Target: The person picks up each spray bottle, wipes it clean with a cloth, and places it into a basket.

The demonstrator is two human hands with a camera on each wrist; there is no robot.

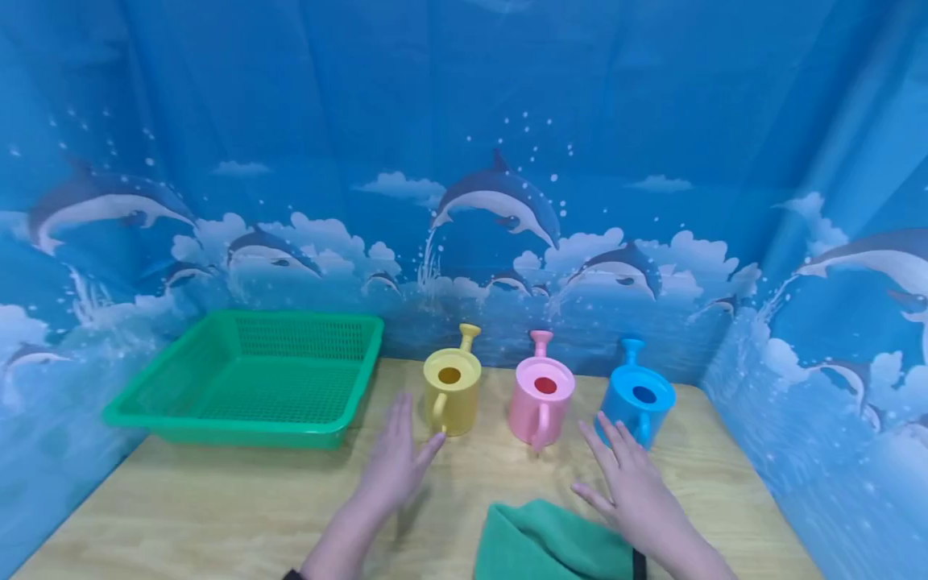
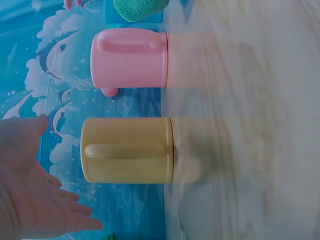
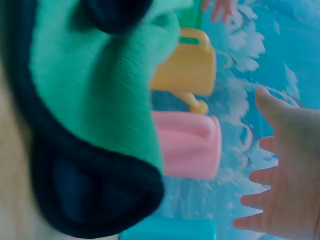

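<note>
Three small watering cans stand upright in a row near the backdrop: yellow (image 1: 470, 403), pink (image 1: 522, 419) and blue (image 1: 616, 399). Their spouts point away from me, their handles toward me. My left hand (image 1: 391, 463), fingers straight and spread, is in front and to the left of the yellow can, holding nothing. My right hand (image 1: 634, 491) is likewise spread and bare, in front of the blue can; its fingers overlap that can in the head view, and I cannot tell if they touch. Below the right hand lies a crumpled green cloth (image 1: 551, 540) with dark trim, seen close in the right wrist view.
A green plastic basket (image 1: 239, 431) with mesh sides sits at the left of the wooden table (image 1: 239, 507). A blue dolphin-print backdrop (image 1: 348, 121) closes off the back and both sides. The cloth lies at the table's near edge.
</note>
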